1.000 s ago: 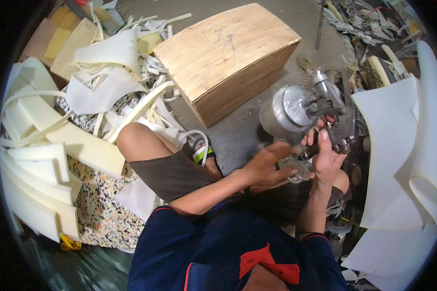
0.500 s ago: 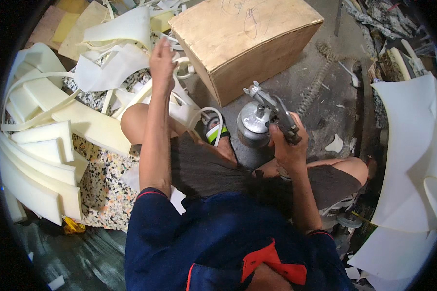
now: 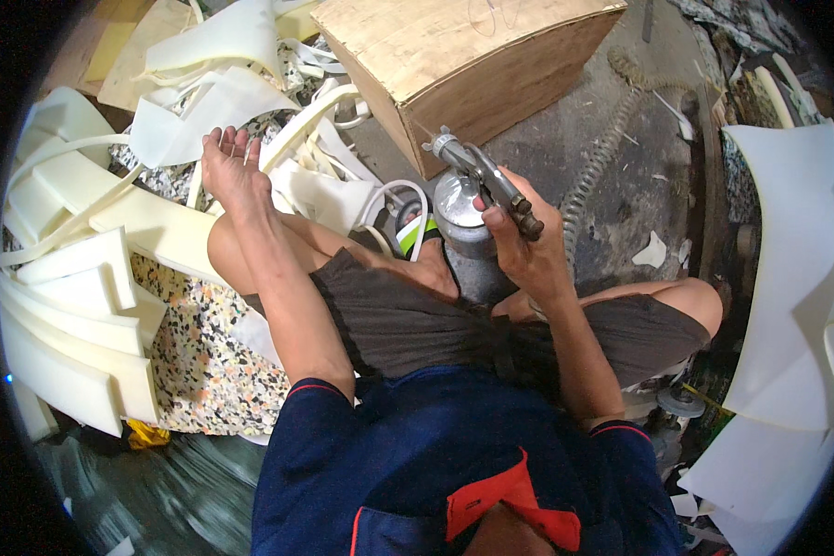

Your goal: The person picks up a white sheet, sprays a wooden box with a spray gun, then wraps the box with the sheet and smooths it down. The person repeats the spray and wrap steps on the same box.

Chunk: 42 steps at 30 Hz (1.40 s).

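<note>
Spray gun (image 3: 484,170) located at one o'clock of the view: grey metal, dull sheen, tilted with its nozzle (image 3: 442,145) between ten and eleven o'clock. Cup (image 3: 461,206) beneath it is rounded, bright silver on top, duller grey below. Right hand (image 3: 534,232) is wrapped around the gun's handle. Left hand (image 3: 235,176), at ten o'clock, is palm up, fingers loosely curled, grip slack, near white foam (image 3: 204,111). Wooden box (image 3: 491,69) stands at twelve o'clock from the gun; coiled hose (image 3: 579,190) lies at three o'clock.
</note>
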Motion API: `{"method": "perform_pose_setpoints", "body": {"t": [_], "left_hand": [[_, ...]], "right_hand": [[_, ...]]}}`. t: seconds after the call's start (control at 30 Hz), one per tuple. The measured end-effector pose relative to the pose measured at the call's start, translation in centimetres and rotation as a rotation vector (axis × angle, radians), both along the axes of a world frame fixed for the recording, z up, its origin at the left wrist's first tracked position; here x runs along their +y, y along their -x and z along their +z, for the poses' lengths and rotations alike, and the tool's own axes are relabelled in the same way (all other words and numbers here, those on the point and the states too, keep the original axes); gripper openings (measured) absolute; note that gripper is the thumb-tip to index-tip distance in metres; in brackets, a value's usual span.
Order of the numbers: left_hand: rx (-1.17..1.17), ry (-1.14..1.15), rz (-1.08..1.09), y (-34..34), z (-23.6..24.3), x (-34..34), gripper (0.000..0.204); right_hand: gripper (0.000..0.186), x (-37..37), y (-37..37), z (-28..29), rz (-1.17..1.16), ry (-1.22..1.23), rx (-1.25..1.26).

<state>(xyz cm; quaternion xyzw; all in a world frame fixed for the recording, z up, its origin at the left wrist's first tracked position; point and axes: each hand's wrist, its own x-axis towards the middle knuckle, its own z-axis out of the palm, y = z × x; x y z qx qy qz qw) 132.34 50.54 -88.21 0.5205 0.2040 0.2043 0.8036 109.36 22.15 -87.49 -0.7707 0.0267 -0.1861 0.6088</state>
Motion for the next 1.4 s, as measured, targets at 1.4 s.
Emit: {"method": "perform_pose_setpoints", "body": {"t": [1.4], "left_hand": [[-1.155, -1.073, -0.831, 19.1, 8.3, -18.8, 0.031]], "right_hand": [[0.042, -5.2, 5.5, -0.8, -0.13, 0.085, -0.142]]}}
